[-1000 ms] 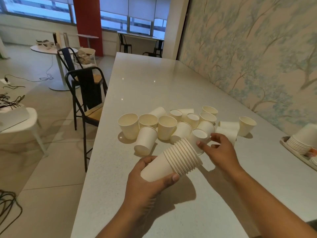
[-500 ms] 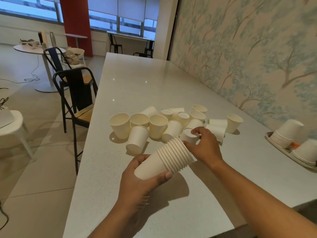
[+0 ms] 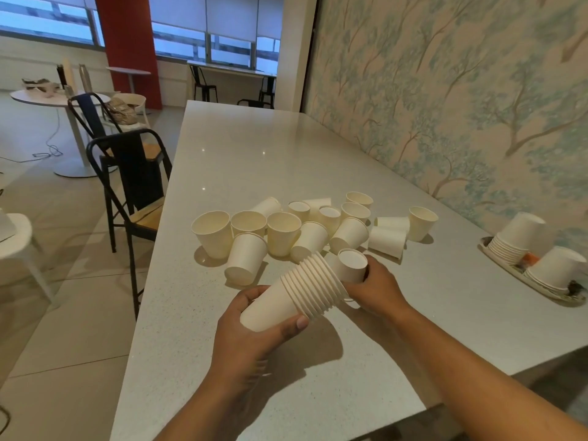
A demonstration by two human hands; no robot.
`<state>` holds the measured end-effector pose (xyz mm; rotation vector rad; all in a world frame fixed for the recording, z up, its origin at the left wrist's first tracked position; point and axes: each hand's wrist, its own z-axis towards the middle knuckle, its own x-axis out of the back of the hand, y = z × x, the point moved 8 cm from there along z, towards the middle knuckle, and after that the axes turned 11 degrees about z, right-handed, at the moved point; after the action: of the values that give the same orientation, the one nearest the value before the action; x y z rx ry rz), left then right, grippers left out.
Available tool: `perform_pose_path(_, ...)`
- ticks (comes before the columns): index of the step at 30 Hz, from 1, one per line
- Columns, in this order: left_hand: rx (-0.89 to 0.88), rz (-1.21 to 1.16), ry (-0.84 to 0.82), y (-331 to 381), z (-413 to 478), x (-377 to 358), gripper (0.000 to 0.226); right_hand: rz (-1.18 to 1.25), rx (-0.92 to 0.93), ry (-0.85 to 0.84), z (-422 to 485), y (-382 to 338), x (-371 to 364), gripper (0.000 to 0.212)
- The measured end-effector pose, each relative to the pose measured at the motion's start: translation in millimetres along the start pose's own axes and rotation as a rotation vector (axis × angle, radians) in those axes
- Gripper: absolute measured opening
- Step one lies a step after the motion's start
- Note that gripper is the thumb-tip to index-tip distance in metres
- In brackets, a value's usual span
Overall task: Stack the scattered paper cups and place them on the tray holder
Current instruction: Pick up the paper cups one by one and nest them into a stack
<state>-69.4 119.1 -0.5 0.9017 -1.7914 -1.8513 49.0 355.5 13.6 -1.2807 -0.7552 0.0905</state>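
The right hand (image 3: 375, 286), which a second ago reached among the loose cups (image 3: 283, 233) on the table (image 3: 254, 160), now clasps one paper cup (image 3: 351, 265) at the open end of the nested stack (image 3: 299, 291) gripped by the left hand (image 3: 254, 326); nesting looks imminent. The tray holder (image 3: 537, 289), well right, carries two upturned cup stacks (image 3: 515, 240)
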Motion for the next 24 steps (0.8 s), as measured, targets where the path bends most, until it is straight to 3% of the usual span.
perform_pose_path(8,-0.002,0.0,-0.002,-1.9,1.5,1.1,0.073,0.224,0.095,-0.021,-14.3,-20.0,10.6,0.056)
perform_pose_path(12,-0.029,0.028,-0.007,1.1,2.5,1.2,0.065,0.396,0.084,-0.187,-23.3,-51.2,24.8,0.072)
perform_pose_path(16,-0.02,0.052,0.018,-1.6,3.7,2.8,0.069,0.097,0.182,-0.37,-35.0,-90.3,36.6,0.066)
perform_pose_path(19,-0.032,0.08,0.009,-1.0,3.6,1.5,0.069,-0.001,0.192,-0.395,-37.9,-102.7,30.7,0.059)
perform_pose_path(24,0.009,0.11,-0.029,-1.6,-4.8,-0.7,0.072,0.071,0.155,-0.592,-75.6,-92.9,-40.7,0.096)
